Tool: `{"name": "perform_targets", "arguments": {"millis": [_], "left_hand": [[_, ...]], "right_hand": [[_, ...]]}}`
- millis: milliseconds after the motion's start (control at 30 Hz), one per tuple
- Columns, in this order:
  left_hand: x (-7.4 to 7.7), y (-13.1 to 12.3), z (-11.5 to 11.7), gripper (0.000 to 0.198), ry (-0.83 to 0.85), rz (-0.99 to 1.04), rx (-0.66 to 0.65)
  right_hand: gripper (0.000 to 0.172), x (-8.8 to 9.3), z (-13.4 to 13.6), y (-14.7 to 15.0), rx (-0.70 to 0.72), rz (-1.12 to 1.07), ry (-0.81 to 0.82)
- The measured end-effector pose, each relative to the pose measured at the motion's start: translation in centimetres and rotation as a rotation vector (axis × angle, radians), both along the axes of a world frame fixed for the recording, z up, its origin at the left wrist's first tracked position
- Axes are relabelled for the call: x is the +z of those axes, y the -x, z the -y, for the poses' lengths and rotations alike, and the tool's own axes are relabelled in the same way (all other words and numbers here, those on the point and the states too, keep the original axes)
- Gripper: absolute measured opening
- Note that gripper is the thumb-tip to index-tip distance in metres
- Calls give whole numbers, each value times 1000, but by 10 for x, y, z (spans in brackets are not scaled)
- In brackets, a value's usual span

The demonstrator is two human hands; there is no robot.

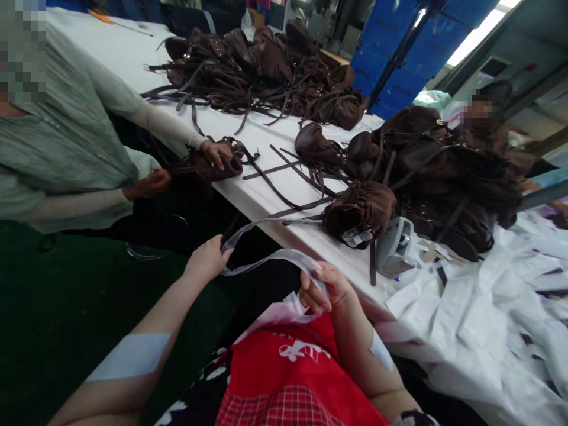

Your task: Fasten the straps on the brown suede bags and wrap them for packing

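Observation:
A bag strap in clear plastic wrap (251,229) runs from a small brown drawstring bag (370,207) at the table edge to my left hand (206,259), whose fingers are closed on it. From there a translucent plastic strip (277,255) loops across to my right hand (320,288). My right hand's fingers are curled around this strip, in front of the red apron (288,367). Whether strip and strap wrap are one piece, I cannot tell. A clear packet (356,237) sits on the bag's front, and a dark strap end (373,263) hangs beside it.
A grey tape dispenser (394,247) stands right of the bag. White plastic sheets (479,307) cover the table's right end. Brown bags are heaped at the right (448,171) and at the back (261,71). At left, a co-worker's hands (217,155) handle another brown bag (222,168).

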State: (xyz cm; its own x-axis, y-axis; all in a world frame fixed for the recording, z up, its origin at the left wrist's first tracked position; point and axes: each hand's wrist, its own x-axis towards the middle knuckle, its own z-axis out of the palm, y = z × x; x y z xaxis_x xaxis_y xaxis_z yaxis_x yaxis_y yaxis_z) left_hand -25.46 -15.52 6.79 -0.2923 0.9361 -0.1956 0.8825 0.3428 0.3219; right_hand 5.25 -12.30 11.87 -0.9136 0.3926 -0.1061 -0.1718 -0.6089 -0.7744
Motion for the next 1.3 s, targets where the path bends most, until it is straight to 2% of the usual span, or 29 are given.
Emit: {"name": "perform_targets", "arguments": {"millis": [33, 100, 167, 200, 267, 333, 400, 533, 567, 667, 800, 900, 1033, 1167, 1300], "left_hand": [[9, -12, 6, 55, -158, 51, -25], [28, -40, 22, 56, -427, 319, -263], [43, -68, 36, 58, -444, 479, -565], [47, -79, 41, 60, -427, 488, -615], [48, -92, 45, 60, -309, 453, -590], [43, -91, 42, 53, -162, 387, -516], [38, -79, 36, 44, -53, 311, -468], [31, -45, 27, 35, 92, 163, -343], [29, -37, 27, 34, 131, 143, -314], [16, -21, 32, 32, 196, 144, -264], [-2, -15, 40, 31, 250, 184, -221], [-4, -26, 43, 41, 161, 199, -248], [17, -60, 40, 60, -114, 415, -336], [39, -104, 32, 51, -182, 751, -425], [41, -132, 28, 32, -136, 955, -436]], "right_hand": [[43, -1, 2, 5, 38, 9, 28], [41, -3, 7, 17, 110, 47, 66], [39, -5, 10, 29, 137, 86, 78], [39, -5, 10, 33, 134, 96, 82], [38, -6, 7, 33, 117, 108, 79], [41, -6, 1, 24, 84, 120, 71], [45, -6, -6, 8, 8, 124, 55], [60, -3, -16, -23, -235, 102, -1], [59, -1, -16, -28, -289, 109, -14], [34, 5, -17, -34, -422, 176, 3], [30, 9, -18, -29, -507, 235, 145], [28, 4, -17, -20, -476, 197, 169], [36, -12, -10, -2, -467, 267, 117], [43, -21, -1, 16, -533, 343, 27], [40, -23, 3, 18, -635, 380, -70]]}}
